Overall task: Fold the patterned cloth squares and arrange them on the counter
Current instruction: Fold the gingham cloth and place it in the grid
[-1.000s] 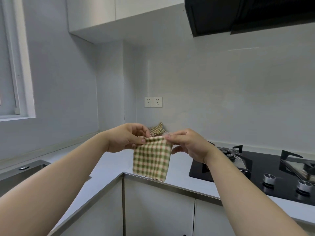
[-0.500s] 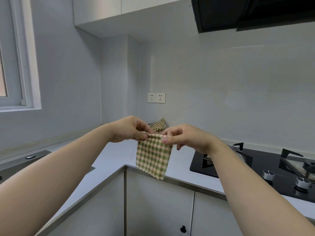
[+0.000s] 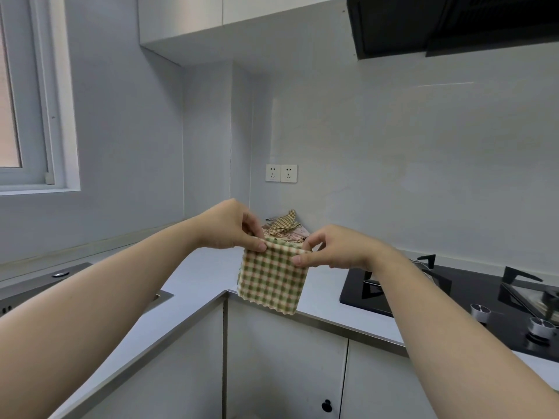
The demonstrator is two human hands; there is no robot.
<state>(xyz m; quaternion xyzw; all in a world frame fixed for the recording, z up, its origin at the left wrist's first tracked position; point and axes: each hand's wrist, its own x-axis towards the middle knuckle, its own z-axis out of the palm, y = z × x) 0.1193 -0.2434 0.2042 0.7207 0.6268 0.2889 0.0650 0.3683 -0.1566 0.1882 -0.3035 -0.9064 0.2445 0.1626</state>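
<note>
Left hand [image 3: 227,229] and right hand [image 3: 337,249] each pinch a top corner of the green checked cloth square [image 3: 272,281] between thumb and fingertips. It hangs in the air over the front edge of the table [image 3: 323,297], ahead of the heap of unfolded cloths [image 3: 284,226] in the corner. Risk: both grips are shallow, right at the hem, so a slip while bringing corners together drops it off the front edge or skews the fold, and the hob [image 3: 472,291] is near on the right for a careless put-down.
</note>
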